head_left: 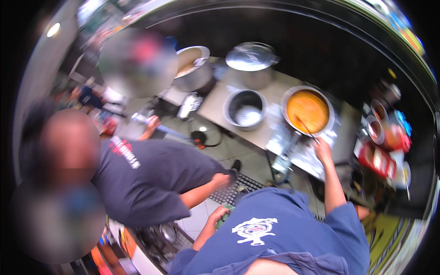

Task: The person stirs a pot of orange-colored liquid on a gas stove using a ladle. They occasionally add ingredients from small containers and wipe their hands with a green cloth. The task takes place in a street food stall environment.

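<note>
My right hand [323,149] is closed on the thin dark handle of a long utensil [308,128]. Its far end dips into thick orange liquid [311,110], so the end's shape is hidden. A silver pot [285,98] holds this liquid on the cooking surface ahead of me. Down at my waist, my left hand [215,219] is closed around a bunched green cloth [226,216].
Left of the orange liquid stands another metal pot [226,110]; behind it is a lidded pot [251,59]. A large pot [195,80] sits further left. Close by on my left stands a person in a dark shirt [151,172]. Containers and red packages [376,160] crowd the right side.
</note>
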{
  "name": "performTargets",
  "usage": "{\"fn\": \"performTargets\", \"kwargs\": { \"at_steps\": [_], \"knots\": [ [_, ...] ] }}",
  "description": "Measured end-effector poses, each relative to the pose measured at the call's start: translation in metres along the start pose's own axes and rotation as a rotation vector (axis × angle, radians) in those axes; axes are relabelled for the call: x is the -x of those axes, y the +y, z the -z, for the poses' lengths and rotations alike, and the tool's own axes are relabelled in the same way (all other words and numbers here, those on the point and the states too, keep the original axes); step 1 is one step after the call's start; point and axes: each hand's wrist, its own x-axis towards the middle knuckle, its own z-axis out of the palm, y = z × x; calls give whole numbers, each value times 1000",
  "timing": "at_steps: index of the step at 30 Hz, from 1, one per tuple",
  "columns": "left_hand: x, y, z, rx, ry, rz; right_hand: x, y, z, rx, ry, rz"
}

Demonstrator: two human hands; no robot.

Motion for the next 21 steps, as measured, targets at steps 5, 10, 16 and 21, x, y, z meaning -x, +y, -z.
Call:
{"fn": "performTargets", "kwargs": {
  "at_steps": [5,10,16,21],
  "knots": [
    [58,49,-28,-139,414,78,16,-22,-7,52,3,72],
    [33,46,-16,-314,132,103,23,-27,8,173,30,76],
    [22,30,-22,-336,277,81,28,-41,52,240,-10,133],
    [15,25,-22,-138,340,45,14,-40,46,232,-74,69]
  ]
}}
